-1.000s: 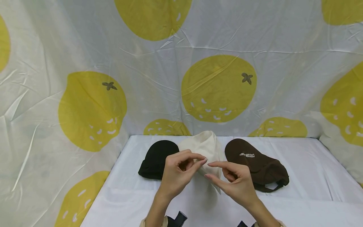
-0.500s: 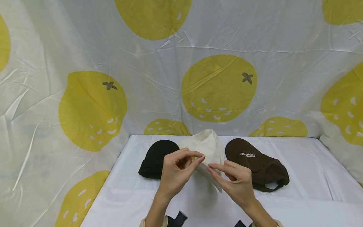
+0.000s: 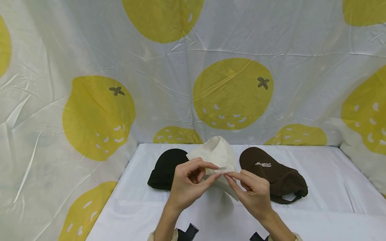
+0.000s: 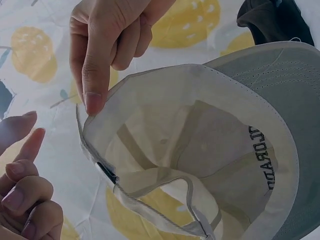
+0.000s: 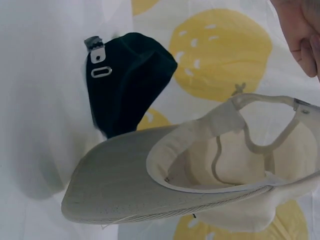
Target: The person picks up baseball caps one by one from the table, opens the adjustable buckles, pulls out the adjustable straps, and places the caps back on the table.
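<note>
My left hand (image 3: 190,179) pinches the back edge of a cream baseball cap (image 3: 212,150) between thumb and index finger. In the left wrist view the cap (image 4: 145,165) hangs with its hollow inside showing, its grey-green brim (image 4: 300,100) at the right and the strap with a small dark buckle (image 4: 106,172) at the left. My right hand (image 3: 254,190) has thumb and index tips close together right at a pale strip beside the left fingertips. In the left wrist view the right hand (image 4: 32,195) shows a gap to the cap. I cannot tell whether it grips anything.
A black beanie (image 3: 164,170) stands on the white cloth table (image 3: 301,221) to the left. To the right lies a brown baseball cap (image 3: 268,177) with white lettering, its strap facing forward. A lemon-print curtain (image 3: 169,87) closes off the back and sides.
My right thumb and index finger have closed together and come up to the left fingertips. The cream cap has tilted slightly, and a pale strip now shows between the hands.
</note>
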Motion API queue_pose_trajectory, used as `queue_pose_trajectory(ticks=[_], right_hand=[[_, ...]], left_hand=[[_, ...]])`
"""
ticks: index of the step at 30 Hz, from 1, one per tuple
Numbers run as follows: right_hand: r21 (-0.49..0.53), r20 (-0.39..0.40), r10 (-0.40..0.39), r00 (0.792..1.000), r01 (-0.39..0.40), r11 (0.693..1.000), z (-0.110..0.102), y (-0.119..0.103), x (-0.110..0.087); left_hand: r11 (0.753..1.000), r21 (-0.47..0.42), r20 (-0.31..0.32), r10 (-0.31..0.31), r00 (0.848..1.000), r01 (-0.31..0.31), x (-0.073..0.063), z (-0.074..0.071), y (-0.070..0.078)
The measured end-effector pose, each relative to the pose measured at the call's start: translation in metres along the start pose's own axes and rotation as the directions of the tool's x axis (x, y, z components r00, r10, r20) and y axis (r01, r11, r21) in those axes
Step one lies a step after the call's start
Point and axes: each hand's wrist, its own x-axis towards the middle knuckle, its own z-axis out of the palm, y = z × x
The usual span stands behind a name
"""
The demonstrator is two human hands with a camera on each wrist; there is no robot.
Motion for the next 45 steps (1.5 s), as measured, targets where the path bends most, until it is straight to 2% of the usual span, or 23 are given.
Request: queue_pose_trajectory(ticks=[4, 7, 13, 17, 29, 35, 40, 45], right_hand=[[-0.007, 0.014, -0.023, 1.000, 0.023, 1.000, 0.0002, 0.0007, -0.0001], [-0.011, 0.031, -0.052, 0.998, 0.052, 0.999, 0.0009, 0.0008, 0.0002], [0.021, 0.063, -0.092, 0.994, 0.091, 0.996, 0.0022, 0.0004, -0.0002], [0.031, 0.077, -0.110, 0.991, 0.108, 0.994, 0.0031, 0.0001, -0.0004], [0.041, 0.082, -0.130, 0.988, 0.127, 0.991, 0.0038, 0.0004, -0.0003], [0.020, 0.086, -0.129, 0.988, 0.128, 0.992, 0.0036, 0.0020, -0.0023], [0.026, 0.088, -0.116, 0.989, 0.114, 0.993, 0.0028, 0.0038, -0.0044], [0.039, 0.091, -0.101, 0.991, 0.098, 0.994, 0.0020, 0.0043, -0.0051]], left_hand=[[1.000, 0.010, 0.000, 0.019, 1.000, -0.019, 0.0005, 0.0003, -0.0010], [1.000, 0.021, 0.008, 0.004, 1.000, -0.004, 0.0002, -0.0008, -0.0029], [0.998, 0.027, 0.104, -0.066, 0.992, 0.063, -0.0008, -0.0037, -0.0024], [0.997, 0.031, 0.141, -0.080, 0.987, 0.076, -0.0011, -0.0031, -0.0016], [0.988, 0.087, 0.151, -0.140, 0.979, 0.128, -0.0040, 0.0015, -0.0014], [0.990, 0.058, 0.139, -0.133, 0.981, 0.126, -0.0038, 0.0018, -0.0022], [0.989, 0.025, 0.173, -0.148, 0.974, 0.146, -0.0039, 0.0016, -0.0020], [0.990, 0.043, 0.207, -0.139, 0.968, 0.133, -0.0031, 0.0005, -0.0025]])
